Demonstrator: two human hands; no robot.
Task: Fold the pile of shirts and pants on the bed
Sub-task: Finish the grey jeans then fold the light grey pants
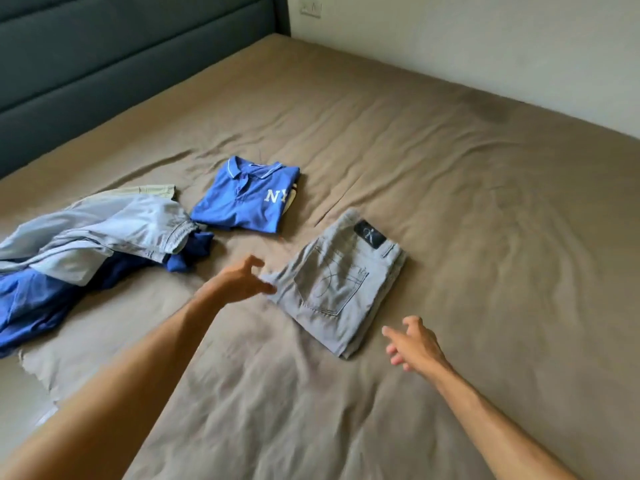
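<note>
Folded grey jeans (337, 284) with a black waist patch lie in the middle of the bed. My left hand (244, 280) hovers at their left edge with fingers spread and loosely bent, holding nothing. My right hand (414, 342) is just right of the jeans' near corner, fingers relaxed and empty. A folded blue polo shirt (246, 199) with white letters lies behind the jeans. At the left sits a loose pile (86, 251) of light blue pants, a dark blue garment and a bright blue one.
The brown bedsheet (450, 202) is wrinkled and stretches wide to the right and the front. A dark padded headboard (121, 57) stands at the back left, a pale wall (485, 46) at the back right. The bed's edge and floor show at the lower left.
</note>
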